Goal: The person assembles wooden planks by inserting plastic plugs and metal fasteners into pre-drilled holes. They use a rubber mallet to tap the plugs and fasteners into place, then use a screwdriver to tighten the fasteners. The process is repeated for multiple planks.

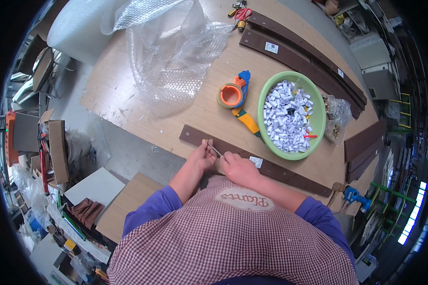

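A dark brown board (285, 174) with a white label lies along the near edge of the wooden table (153, 131). Over its left part, my left hand (206, 156) pinches a small brass-coloured piece at the tip of a thin metal rod, perhaps a screwdriver shaft (214, 149). The rod's other end is in my right hand (237, 167), whose fingers are closed round it; its handle is hidden. Beyond the board stands a green basin (321, 142) full of small white plastic cylinders, with a red piece near its right side. A yellow and green tool handle (248, 122) touches the basin's left side.
Bubble wrap (178, 60) spreads over the far left of the table. A tape dispenser (231, 95) stands left of the basin. More brown boards (292, 60), red-handled scissors (243, 15) and bags of small metal parts (333, 130) lie beyond. A hammer (338, 187) and blue power tool (355, 196) are at right.
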`<state>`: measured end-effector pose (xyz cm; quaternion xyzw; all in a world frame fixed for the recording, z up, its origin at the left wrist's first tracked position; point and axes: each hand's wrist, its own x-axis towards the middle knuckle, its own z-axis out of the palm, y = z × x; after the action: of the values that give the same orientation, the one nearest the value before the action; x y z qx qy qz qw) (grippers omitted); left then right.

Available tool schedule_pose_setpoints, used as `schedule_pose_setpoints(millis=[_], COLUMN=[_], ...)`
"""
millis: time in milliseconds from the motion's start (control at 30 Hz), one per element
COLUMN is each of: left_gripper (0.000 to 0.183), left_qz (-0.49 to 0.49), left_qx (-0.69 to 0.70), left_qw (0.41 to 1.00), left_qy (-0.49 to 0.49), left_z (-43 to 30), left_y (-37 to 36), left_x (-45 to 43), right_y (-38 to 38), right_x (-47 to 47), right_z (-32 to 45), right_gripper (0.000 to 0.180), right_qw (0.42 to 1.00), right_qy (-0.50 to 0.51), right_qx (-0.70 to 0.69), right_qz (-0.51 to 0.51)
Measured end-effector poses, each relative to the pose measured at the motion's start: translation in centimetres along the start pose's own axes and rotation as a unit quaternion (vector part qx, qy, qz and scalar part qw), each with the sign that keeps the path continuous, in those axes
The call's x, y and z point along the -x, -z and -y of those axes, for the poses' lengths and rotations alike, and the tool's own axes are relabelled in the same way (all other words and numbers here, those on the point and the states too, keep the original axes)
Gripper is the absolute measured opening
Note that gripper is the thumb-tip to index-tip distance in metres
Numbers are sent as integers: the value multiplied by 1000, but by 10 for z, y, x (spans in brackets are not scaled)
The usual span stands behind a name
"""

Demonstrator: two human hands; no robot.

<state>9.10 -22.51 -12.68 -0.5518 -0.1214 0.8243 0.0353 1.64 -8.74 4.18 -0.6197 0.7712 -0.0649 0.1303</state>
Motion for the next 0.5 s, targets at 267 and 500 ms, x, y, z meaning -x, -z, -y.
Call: schedule_pose_setpoints(millis=[267, 500], left_gripper=[34, 26], left_qz=[18, 89], left_qx=[-102, -104], left_qw=[994, 989], left_qy=[41, 62], left_z=[-9, -13], left_y=[12, 6], left_x=[-5, 0], right_y=[-1, 14], right_x=[-26, -58], right_z=[21, 39], right_gripper=[33, 31], right_qw=[991, 967], right_qy=[7, 40], right_qx=[78, 63], right_qz=[109, 244])
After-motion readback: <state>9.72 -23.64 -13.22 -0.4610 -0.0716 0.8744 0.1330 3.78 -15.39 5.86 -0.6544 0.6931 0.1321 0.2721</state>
